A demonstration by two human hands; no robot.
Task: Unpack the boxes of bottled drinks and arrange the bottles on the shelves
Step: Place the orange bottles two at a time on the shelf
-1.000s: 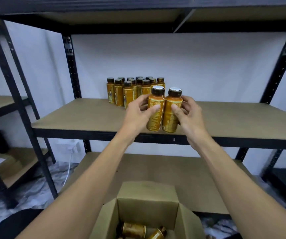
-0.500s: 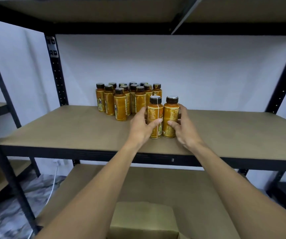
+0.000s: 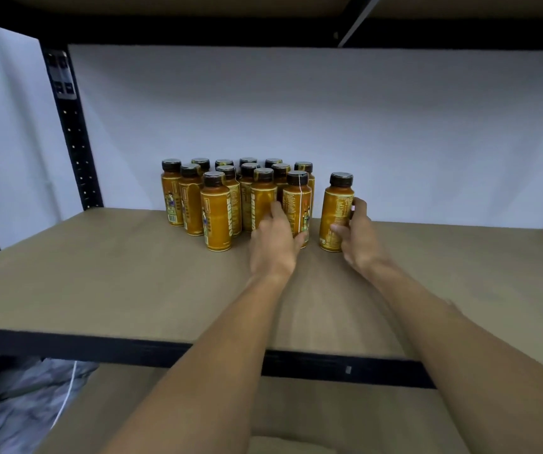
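We have a cluster of amber drink bottles (image 3: pixel 217 204) standing upright at the back of the middle shelf (image 3: pixel 99 280), just left of and beyond our left hand (image 3: pixel 273 244). That hand is wrapped around one bottle (image 3: pixel 297 204) at the cluster's right edge, on the board. Our right hand (image 3: pixel 356 234) is closed around another bottle (image 3: pixel 337 211) — upright, set a little apart to the right. So a good batch is shelved. How many remain we can't judge — only a sliver of cardboard (image 3: pixel 296 445) shows below our arms. Most of the shelf is bare.
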